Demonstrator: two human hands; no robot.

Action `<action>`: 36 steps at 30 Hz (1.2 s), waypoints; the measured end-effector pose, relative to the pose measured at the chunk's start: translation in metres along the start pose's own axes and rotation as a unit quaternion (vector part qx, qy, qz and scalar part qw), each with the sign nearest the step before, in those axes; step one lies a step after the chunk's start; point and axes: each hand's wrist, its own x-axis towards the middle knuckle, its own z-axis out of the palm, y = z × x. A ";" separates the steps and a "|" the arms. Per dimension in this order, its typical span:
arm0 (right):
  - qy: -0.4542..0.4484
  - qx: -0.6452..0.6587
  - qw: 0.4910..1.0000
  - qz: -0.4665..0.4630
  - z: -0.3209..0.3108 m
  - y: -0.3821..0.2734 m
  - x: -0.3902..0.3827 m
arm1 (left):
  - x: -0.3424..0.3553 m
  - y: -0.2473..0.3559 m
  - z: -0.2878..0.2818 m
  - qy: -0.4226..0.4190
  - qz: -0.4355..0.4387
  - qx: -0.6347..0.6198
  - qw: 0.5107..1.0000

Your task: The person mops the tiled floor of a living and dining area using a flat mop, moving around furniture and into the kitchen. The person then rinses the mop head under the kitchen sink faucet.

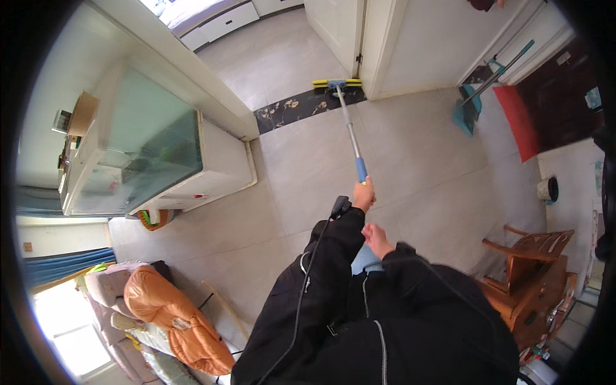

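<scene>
A mop point(351, 135) with a silver pole, a blue grip and a wide head edged in yellow reaches out ahead of me. Its head lies over the dark patterned threshold strip point(298, 109) in the doorway. My left hand point(364, 195) is closed around the pole by the blue grip. Just behind it, close to my body, my right hand point(377, 240) is closed with its fingers curled. Whatever may be inside the right hand is hidden, and I cannot see the pole between the two hands.
A glass tank on a white cabinet point(224, 173) stands left. The open door point(337, 32) borders the doorway. A teal dustpan point(467, 112) and red mat point(518, 122) lie far right; a wooden chair point(529, 253) stands nearer. An orange jacket point(183, 321) covers seating at lower left.
</scene>
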 end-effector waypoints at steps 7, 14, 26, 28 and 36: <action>0.142 0.054 0.985 0.084 -0.089 0.035 -0.016 | 0.031 0.015 -0.102 -0.039 0.039 0.054 0.997; -0.034 -0.070 0.990 0.118 -0.017 0.070 -0.015 | -0.092 -0.085 -0.257 -0.025 0.010 0.146 0.989; -0.523 -0.681 0.444 -0.257 -0.065 0.382 -0.084 | -0.551 -0.371 -0.254 0.182 -0.212 0.266 0.923; -0.558 -0.694 0.434 -0.139 -0.086 0.396 -0.086 | -0.570 -0.406 -0.227 0.216 -0.196 0.243 0.925; -0.172 -0.439 0.845 0.254 -0.027 0.289 0.000 | -0.423 -0.397 -0.198 0.248 -0.027 0.115 0.961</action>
